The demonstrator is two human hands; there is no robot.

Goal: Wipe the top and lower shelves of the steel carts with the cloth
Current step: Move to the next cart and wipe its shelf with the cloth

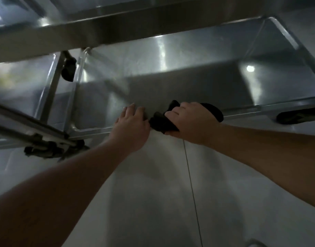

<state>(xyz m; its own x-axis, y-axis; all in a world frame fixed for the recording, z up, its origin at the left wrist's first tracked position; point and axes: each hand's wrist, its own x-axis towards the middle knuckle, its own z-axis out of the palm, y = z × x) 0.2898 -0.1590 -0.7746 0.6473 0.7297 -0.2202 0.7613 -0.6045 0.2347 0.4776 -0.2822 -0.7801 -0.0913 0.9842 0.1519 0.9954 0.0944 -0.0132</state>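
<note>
Second cart (51, 107) parked at far left. My left hand (131, 124) fingers loosely spread, bracing on near rim of lower shelf (188, 82). Right hand (190, 120) fisted round black cloth (162, 122), bunched at same rim (bit blurry). Best bet: flatten cloth, long overlapping strokes, hit corners too.

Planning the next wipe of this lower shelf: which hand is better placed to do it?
Right. The right hand already grips the cloth at the lower shelf's near edge; the left hand only rests beside it, probably steadying.

Pale tiled floor (171, 202) with thin seam (192, 189)
</note>
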